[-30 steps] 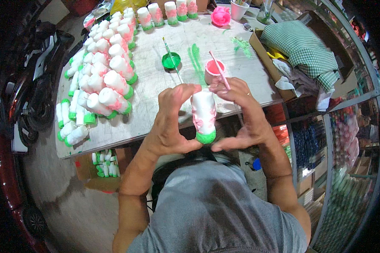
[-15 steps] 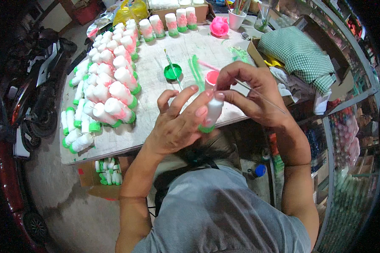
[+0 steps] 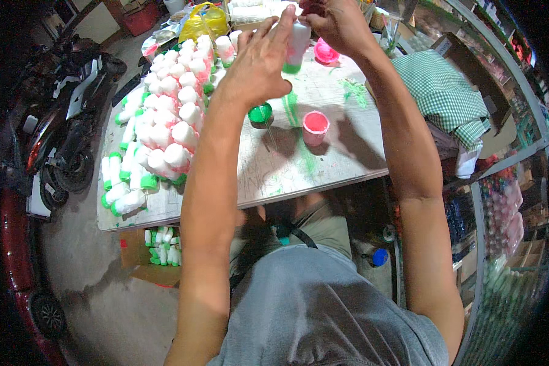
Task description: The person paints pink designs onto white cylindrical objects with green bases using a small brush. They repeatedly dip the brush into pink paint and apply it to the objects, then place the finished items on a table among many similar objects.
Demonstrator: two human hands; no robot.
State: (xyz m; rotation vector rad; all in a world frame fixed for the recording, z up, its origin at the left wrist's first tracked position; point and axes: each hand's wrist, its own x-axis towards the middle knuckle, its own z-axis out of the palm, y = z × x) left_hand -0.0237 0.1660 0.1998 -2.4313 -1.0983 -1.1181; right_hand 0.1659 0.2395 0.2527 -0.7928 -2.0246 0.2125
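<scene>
High at the middle of the table [image 3: 354,146], my left hand [image 3: 259,67] grips a white candle [image 3: 295,47] with pink decoration and a green base. My right hand [image 3: 335,24] is closed at the candle's top; what its fingertips pinch is too small to make out. Below my hands sit a green paint dish [image 3: 260,113] with a thin stick across it and a pink paint cup [image 3: 315,131]. Many similar candles [image 3: 177,134] crowd the table's left side. A bright pink object [image 3: 326,53] lies behind the held candle.
A yellow bag [image 3: 204,23] is at the back. At right, a checked cloth [image 3: 439,91] lies over a cardboard box [image 3: 494,116], beside glass shelving [image 3: 509,256]. A box of small candles [image 3: 140,259] is below the table; a motorbike [image 3: 73,140] stands left.
Both hands and the candle have moved forward and up, toward the back of the table, exposing the pink cup. The brush that was over that cup is no longer visible there.
</scene>
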